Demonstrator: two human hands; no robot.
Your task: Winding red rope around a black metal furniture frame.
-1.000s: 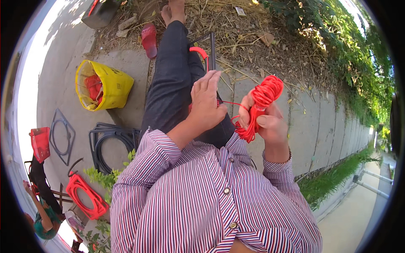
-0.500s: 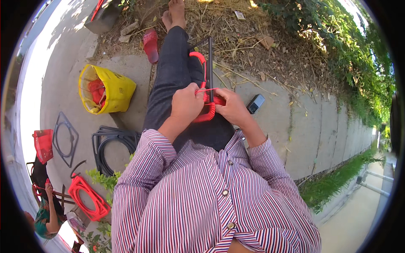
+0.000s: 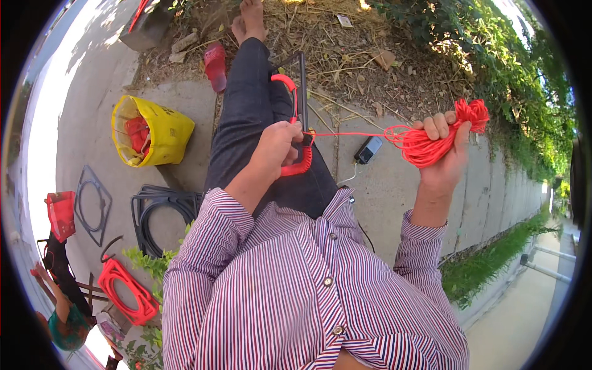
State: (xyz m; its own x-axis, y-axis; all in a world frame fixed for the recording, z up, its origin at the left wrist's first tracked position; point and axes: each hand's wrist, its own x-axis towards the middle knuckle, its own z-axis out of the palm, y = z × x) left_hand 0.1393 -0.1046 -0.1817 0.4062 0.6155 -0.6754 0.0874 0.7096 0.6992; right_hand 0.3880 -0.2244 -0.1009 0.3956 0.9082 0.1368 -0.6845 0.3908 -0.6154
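Note:
Across my lap lies a dark metal frame (image 3: 303, 86) with a curved part partly wrapped in red cord (image 3: 302, 166). My left hand (image 3: 274, 148) is closed, its fingers pinching the red cord where it meets the wrapped curve. Out to the right, my right hand (image 3: 445, 166) grips a hank of red cord (image 3: 424, 147), with looped ends sticking out above the fist. A single taut strand runs between the hank and the frame beside my left fingers. What lies under the left fingertips is hidden.
A yellow bag (image 3: 166, 132) with red material inside stands at left. Dark frames (image 3: 161, 213) and a red-wrapped frame (image 3: 126, 293) lie nearby. A phone (image 3: 369, 150) with a white cable rests on the paving to the right. Another person (image 3: 68, 324) sits at lower left.
My right hand has swung from beside the left hand out to the right with the hank, stretching the strand. My left hand stays at the frame.

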